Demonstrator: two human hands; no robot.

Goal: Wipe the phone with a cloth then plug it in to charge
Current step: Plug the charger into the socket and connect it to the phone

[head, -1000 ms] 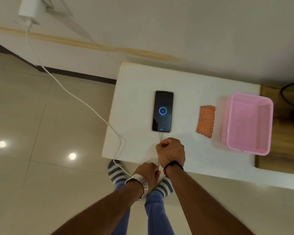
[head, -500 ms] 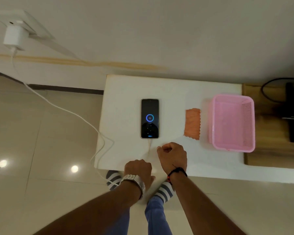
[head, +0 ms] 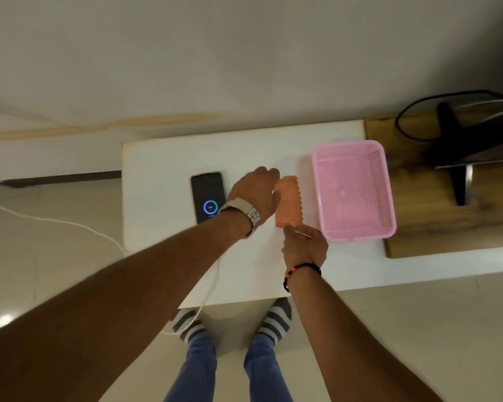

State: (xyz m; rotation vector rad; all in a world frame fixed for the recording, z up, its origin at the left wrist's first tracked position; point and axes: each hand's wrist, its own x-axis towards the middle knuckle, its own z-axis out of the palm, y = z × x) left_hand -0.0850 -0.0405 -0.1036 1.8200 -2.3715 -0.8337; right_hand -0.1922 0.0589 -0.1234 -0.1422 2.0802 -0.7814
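A view from above looks down on a white surface (head: pixel 163 158) set against a pale wall, with a person's two bare arms reaching in from the bottom.

A phone (head: pixel 207 195) lies flat and face up on the left part of the surface, its long side pointing away from the person. Its dark screen shows a glowing blue ring. A white cable (head: pixel 212 282) runs from under the left forearm, off the near edge of the surface, and away across the tiled floor to the left.

An orange cloth (head: pixel 288 204) sits to the right of the phone, between it and a pink plastic basket (head: pixel 389 198) with perforated walls. Both hands are at the cloth. The left hand (head: pixel 254 191), wearing a metal wristwatch, is at the cloth's left edge; its fingers curl toward the cloth, but whether they pinch it cannot be told. The right hand (head: pixel 304 246), with a black and red wristband, meets the cloth's near end, its fingers pressed together and curled onto that edge.

Striped socks and blue trousers show below.
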